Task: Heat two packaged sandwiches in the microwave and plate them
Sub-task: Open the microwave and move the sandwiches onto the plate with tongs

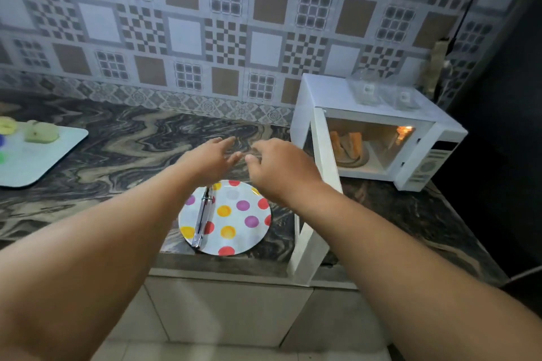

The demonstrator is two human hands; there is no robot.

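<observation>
Sandwiches [346,145], two, inside one open microwave [378,129]; left hand [211,155] and right hand [281,170] empty, fingers spread

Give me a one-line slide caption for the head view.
Both hands, left and right, hover empty above the polka-dot plate; sandwiches sit inside the open microwave.

Both bare forearms extend forward from the lower corners of the view and converge toward centre. Left hand [212,157]: palm down, fingers straight and slightly spread, pointing forward and to the right; nothing in it. Right hand [277,168]: back of hand up, fingers curled loosely downward, thumb tip pointing toward the left hand; grasp contents not discernible. The two hands are near each other, fingertips close; contact cannot be told. Slight motion blur on both.
</observation>
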